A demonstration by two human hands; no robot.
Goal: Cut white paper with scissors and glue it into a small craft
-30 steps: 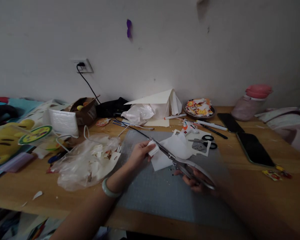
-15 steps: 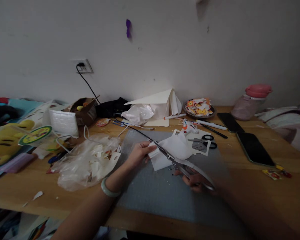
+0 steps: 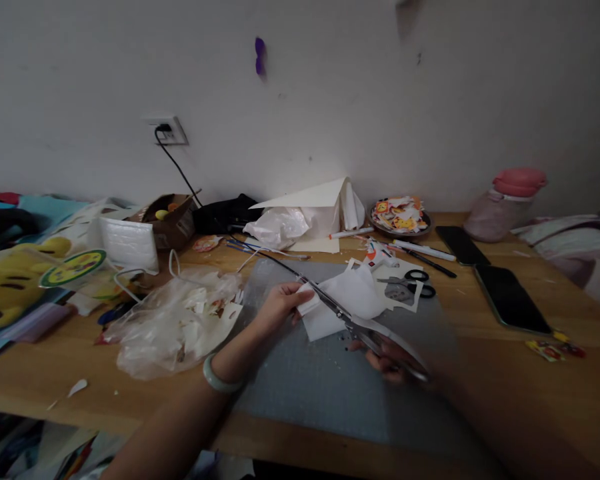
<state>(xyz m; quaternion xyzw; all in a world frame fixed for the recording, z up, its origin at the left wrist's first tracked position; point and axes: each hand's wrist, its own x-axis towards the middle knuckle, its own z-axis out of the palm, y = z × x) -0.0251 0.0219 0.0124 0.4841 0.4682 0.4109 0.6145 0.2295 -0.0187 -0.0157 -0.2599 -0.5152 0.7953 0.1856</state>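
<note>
My left hand, with a pale bangle on its wrist, pinches the left edge of a folded sheet of white paper. In my right hand is a pair of large metal scissors, the fingers wrapped round the handles. The blades lie across the paper near my left fingertips and point up to the left; whether they are parted is hard to make out. Beneath both hands lies a grey cutting mat. Smaller black-handled scissors rest on paper scraps just beyond the paper.
On the left are a crumpled plastic bag, a cardboard box and a yellow plush toy. Behind the mat stand a hot glue gun and a bowl of scraps. Two phones and a pink-lidded bottle are rightward.
My view has shifted very slightly. Both hands, the paper and the large scissors keep nearly the same places.
</note>
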